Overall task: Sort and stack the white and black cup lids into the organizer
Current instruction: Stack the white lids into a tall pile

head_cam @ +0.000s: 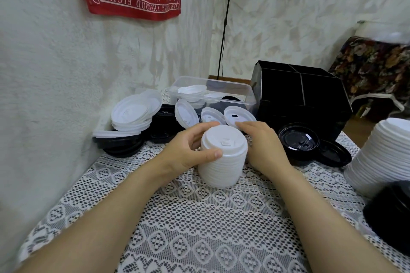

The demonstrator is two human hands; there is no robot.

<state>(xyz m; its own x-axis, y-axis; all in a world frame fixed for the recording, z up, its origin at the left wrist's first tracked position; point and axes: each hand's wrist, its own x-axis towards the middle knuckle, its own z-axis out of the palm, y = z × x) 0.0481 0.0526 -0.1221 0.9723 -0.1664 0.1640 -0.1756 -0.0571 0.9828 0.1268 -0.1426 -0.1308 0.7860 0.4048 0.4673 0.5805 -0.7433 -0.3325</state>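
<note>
Stack of white lids (221,166) stands upright mid bench (199,228). Left hand (188,148) grips it w/ thumb across near side, fingers round the far side. Right hand (264,146) wraps its right side, fingers curled toward the far rim. Black organizer (310,95) sits far right, black lids (298,139) just in front of it. Clear tub (213,93) w/ a few lids far centre. Loose white lids (133,115) piled far left. Taller white stack (381,153) at right edge.
</note>
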